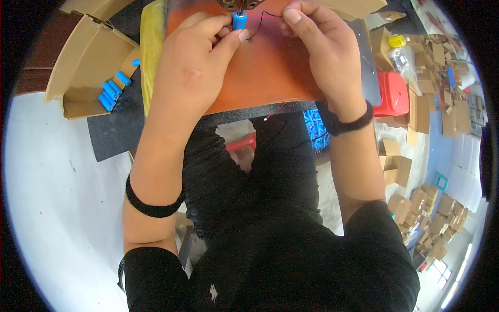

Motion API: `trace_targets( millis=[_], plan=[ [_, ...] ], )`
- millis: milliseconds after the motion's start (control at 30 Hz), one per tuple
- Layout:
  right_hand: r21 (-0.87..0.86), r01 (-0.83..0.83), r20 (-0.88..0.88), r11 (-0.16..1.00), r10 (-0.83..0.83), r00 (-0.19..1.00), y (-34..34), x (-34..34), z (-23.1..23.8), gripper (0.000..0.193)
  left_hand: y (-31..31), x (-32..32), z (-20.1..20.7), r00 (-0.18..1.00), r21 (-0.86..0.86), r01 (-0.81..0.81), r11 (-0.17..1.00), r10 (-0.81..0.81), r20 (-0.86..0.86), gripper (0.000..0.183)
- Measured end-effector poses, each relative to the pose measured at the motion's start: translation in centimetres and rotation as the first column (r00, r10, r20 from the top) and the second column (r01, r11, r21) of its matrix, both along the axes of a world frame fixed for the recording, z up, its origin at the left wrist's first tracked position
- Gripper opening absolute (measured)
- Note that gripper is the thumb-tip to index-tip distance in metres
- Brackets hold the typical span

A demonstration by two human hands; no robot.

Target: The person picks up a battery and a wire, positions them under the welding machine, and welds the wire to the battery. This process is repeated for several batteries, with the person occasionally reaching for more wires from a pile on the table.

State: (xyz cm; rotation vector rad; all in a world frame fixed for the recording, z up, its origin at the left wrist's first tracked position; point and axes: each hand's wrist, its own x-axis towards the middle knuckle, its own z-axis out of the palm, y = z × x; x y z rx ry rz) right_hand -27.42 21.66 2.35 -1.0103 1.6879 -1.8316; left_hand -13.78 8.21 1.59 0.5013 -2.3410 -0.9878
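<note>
Between the thumb and fingers of my left hand point(195, 65) is a blue cylindrical battery cell point(239, 21), held upright with its top under a dark metal machine tip point(241, 5) at the upper edge. My right hand point(325, 39) pinches a thin black wire point(263, 18), which curves across toward the cell. Whether the wire touches the cell is too small to tell. Both hands are over an orange-brown work mat point(270, 78).
On the left, an open cardboard box point(86, 62) holds several blue cells point(110, 93). Yellow material point(150, 57) lines the mat's left side. A red plastic stool point(391, 93) and cardboard boxes point(397, 166) stand at right. Below the table edge, blue cells fill a container point(315, 127).
</note>
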Motion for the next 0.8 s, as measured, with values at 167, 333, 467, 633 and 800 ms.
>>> trace_targets(
  millis=[167, 333, 467, 633, 800],
  plan=[
    [0.018, 0.008, -0.031, 1.0, -0.007, 1.0, -0.2, 0.1, 0.1, 0.014, 0.1, 0.2, 0.1, 0.999, -0.008, -0.04, 0.999, 0.04, 0.016, 0.026],
    [0.126, 0.099, -0.169, 0.987, -0.077, 0.983, 1.2, -0.7, 0.2, 0.018, 0.0, 0.3, -0.4, 0.997, -0.115, 0.06, 0.992, -0.064, -0.033, 0.031],
    [-0.083, 0.198, -0.09, 0.977, -0.205, 0.975, 5.3, -0.8, 1.2, 0.019, 1.0, 2.7, 1.4, 0.992, 0.038, 0.074, 0.997, -0.07, -0.104, 0.028],
    [-0.119, 0.27, -0.04, 0.955, -0.277, 0.96, 17.0, -2.0, 0.4, 0.019, -6.7, 9.9, 0.8, 0.939, -0.328, -0.293, 0.898, 0.335, 0.08, 0.021],
    [0.323, 0.507, -0.167, 0.799, -0.479, 0.862, 25.2, -2.5, -4.4, 0.014, -11.5, 8.3, -4.0, 0.891, -0.714, 0.133, 0.687, 0.233, 0.39, 0.019]
  ],
)
